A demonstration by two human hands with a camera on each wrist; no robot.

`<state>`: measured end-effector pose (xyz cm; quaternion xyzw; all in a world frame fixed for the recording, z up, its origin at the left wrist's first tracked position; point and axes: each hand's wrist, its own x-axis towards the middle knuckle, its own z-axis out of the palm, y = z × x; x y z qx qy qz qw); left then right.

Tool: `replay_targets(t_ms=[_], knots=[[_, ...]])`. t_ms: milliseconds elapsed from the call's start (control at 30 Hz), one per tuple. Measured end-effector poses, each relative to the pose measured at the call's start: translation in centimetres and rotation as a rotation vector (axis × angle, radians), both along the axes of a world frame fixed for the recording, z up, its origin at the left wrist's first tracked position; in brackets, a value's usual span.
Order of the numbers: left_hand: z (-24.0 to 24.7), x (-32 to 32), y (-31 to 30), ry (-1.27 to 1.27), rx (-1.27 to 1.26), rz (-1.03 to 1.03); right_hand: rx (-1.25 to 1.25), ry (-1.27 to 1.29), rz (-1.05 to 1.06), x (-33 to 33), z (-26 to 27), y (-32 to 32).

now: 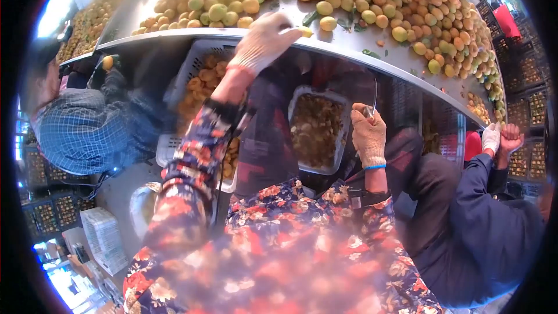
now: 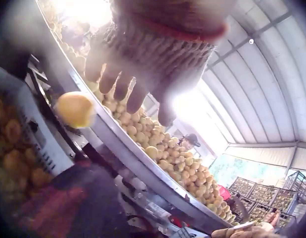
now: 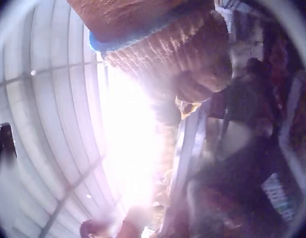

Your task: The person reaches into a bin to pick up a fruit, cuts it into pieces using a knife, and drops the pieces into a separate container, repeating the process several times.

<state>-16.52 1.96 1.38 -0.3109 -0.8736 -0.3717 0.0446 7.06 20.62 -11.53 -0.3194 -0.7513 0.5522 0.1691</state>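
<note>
My left hand [image 1: 264, 43], in a pale knit glove, reaches over the metal table's front edge, fingers extended and spread. A yellow-green apricot [image 1: 306, 32] lies right by the thumb tip in the head view. The left wrist view has a blurred orange apricot [image 2: 76, 109] in the air below the hand, apart from the fingers. My gloved right hand [image 1: 369, 136] is above my lap and grips a knife, its thin blade [image 1: 375, 96] pointing up. A small yellow bit [image 3: 188, 108] shows at the right fingers in the right wrist view.
Heaped apricots [image 1: 372, 0] cover the metal table [image 1: 285, 9]. A crate [image 1: 195, 64] of orange fruit stands below its left edge. Between my knees is a white tub [image 1: 296, 90] of brown pieces. People sit close by on the left [image 1: 87, 128] and right [image 1: 488, 221].
</note>
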Motion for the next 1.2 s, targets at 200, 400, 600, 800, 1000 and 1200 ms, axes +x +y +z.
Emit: replay_targets(t_ms=[200,400,600,800,1000,1200], knots=[[-2.3,-4.2,18.7,0.166,-0.041,-0.326,-0.126,0.025,-0.090,1.4,0.0,-0.7],[-6.4,-8.3,29.9,0.130,-0.614,-0.296,-0.102,-0.004,-0.135,2.0,-1.0,0.1],[-3.7,-6.3,27.0,0.063,-0.822,-0.494,-0.216,0.019,-0.147,1.6,0.0,-1.0],[-1.2,0.0,13.8,-1.086,0.576,-0.870,-0.263,0.056,-0.104,2.8,1.6,-0.4],[-1.3,9.6,5.1,-1.504,0.998,-0.871,-0.069,0.234,0.044,4.9,3.7,-1.6],[-3.3,15.5,1.9,-1.812,1.195,-0.668,-0.211,0.223,0.108,6.6,7.7,-3.8]])
